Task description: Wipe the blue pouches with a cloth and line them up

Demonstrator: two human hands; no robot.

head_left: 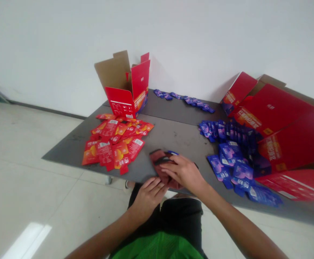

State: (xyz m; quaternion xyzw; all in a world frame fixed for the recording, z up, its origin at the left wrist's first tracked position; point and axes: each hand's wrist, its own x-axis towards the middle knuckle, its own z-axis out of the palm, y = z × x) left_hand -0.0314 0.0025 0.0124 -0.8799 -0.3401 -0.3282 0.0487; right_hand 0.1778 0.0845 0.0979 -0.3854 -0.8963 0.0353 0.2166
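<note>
"Head cam: hands?"
"R hand (pixel 186 172): fingers curled over maroon pouch (pixel 156 156). L hand (pixel 152 193): fingertips on its near side. Grip? Can't tell, either."
"Pouch loc?"
"Table (pixel 177 133), 6 o'clock edge. Red pkts (pixel 118 140) at its 10, blue pkts (pixel 230 153) at its 3."

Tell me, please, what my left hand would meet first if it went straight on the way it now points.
Your left hand would first meet the bag, which it seems to touch, though depth is unclear.
</note>
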